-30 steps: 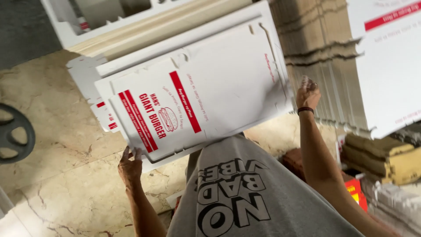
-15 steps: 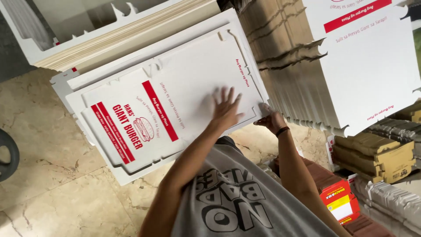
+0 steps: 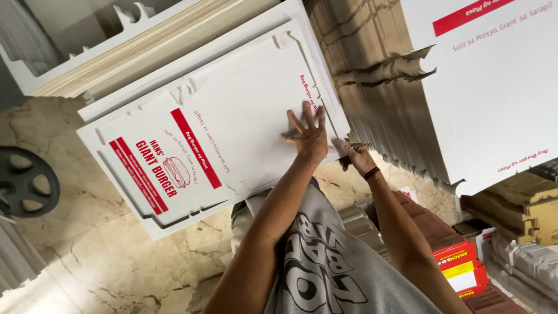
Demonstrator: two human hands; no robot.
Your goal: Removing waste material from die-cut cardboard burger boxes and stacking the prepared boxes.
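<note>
A stack of flat white die-cut cardboard box blanks [image 3: 232, 116] with red print lies tilted in front of me. My left hand [image 3: 308, 136] rests flat on the top sheet near its right edge, fingers spread. My right hand [image 3: 351, 154], with a dark band on the wrist, is just beside it at the stack's right corner. Its fingers are curled on the edge of the sheets. My grey printed shirt [image 3: 325, 256] fills the lower middle.
More flat blanks are piled at the upper left [image 3: 145, 52]. A tall stack of brown-edged blanks [image 3: 372, 75] topped by a white printed sheet [image 3: 494, 87] stands at the right. Red and yellow boxes [image 3: 459, 261] lie lower right. A black wheel [image 3: 26, 183] sits on the marble floor [image 3: 87, 256].
My left hand left the sheets' lower left edge and came across onto the top sheet beside my right hand. The right hand dropped to the stack's right corner.
</note>
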